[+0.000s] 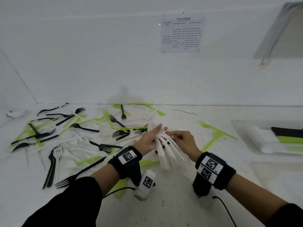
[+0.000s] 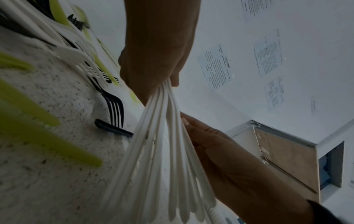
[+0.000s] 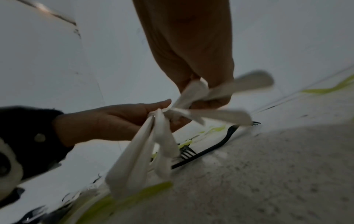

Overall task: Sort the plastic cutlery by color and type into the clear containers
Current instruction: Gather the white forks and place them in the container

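Above the middle of the tabletop, our left hand grips the white forks; our right hand pinches one. We should line them up before moving.

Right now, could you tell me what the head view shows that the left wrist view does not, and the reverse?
Only the head view shows the clear container at the right, already holding white, black and green cutlery, and the whole scattered pile on the table. Only the left wrist view shows several more printed sheets on the wall and a brown panel. Both show the left hand gripping a bunch of white cutlery, with the right hand at the fanned handles, and a black fork lying on the table.
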### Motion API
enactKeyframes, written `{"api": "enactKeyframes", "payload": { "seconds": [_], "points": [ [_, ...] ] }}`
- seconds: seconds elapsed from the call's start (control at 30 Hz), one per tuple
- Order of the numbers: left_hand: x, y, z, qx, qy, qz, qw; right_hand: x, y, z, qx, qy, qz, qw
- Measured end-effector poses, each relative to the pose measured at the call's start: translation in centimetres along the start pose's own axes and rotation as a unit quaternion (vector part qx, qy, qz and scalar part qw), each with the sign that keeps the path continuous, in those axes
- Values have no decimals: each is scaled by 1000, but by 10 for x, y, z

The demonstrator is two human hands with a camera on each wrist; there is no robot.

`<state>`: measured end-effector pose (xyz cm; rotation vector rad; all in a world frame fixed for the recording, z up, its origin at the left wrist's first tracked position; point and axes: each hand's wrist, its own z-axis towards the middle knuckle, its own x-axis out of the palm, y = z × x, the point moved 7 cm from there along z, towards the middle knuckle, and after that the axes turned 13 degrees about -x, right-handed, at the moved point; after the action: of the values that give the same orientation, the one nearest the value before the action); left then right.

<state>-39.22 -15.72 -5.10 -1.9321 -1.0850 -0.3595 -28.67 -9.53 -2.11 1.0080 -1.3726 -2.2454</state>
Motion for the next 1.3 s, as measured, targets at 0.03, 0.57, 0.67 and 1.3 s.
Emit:
{"api": "enactKeyframes", "payload": {
  "seconds": [0.03, 0.57, 0.67, 1.3],
  "points": [
    [1, 0, -1, 3, 5, -5, 1000, 2, 0, -1, -3, 8, -1, 1000],
    [8, -8, -4, 90, -19, 39, 995, 26, 11, -5, 7, 146, 40, 988],
    [-1, -7, -3, 91, -64, 51, 992, 24, 9, -5, 25, 117, 42, 992],
    [-17, -21, -8, 83, -114, 31, 990, 14, 11, -5, 64, 57, 146, 986]
  ]
}}
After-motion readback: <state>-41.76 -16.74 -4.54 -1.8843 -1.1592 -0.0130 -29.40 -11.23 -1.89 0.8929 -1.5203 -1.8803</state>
